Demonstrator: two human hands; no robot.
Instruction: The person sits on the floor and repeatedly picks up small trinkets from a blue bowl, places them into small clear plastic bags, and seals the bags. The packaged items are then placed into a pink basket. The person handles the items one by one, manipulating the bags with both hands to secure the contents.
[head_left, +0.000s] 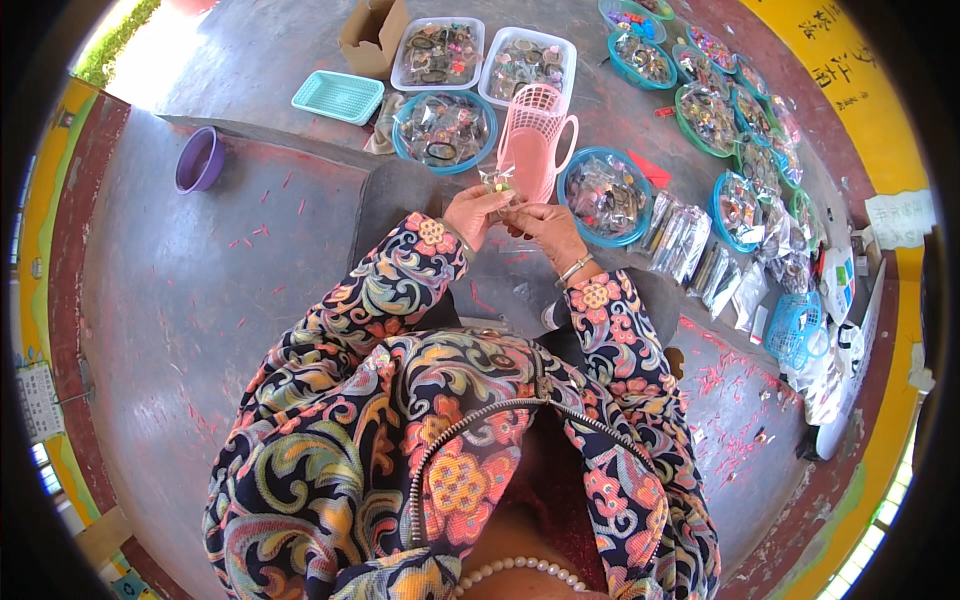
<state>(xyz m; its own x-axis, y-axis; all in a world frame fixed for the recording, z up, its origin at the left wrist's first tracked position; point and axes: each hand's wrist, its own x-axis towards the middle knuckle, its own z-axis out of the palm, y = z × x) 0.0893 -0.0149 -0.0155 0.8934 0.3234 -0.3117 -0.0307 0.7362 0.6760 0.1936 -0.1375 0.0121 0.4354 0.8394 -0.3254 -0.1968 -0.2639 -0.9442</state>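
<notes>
A small clear plastic packet (496, 178) with a yellow-green item in it is pinched by my left hand (471, 216). My right hand (553, 234), with a metal bangle at its wrist, meets it fingertip to fingertip at the packet's lower end. What exactly the right fingertips grip is too small to make out. Just beyond both hands stands a pink plastic basket (531, 154) with a lattice rim and a side handle. To its right is a blue round basket (606, 196) full of bagged hair ties. Another blue round basket (444, 133) of bagged hair ties sits to its left.
Two white trays (438, 54) of packets, a cardboard box (372, 37) and a turquoise tray (337, 99) stand on the raised step. Several baskets, including a green one (705, 120), crowd the right. Bagged pens (679, 238) lie nearer. A purple basin (199, 160) is left.
</notes>
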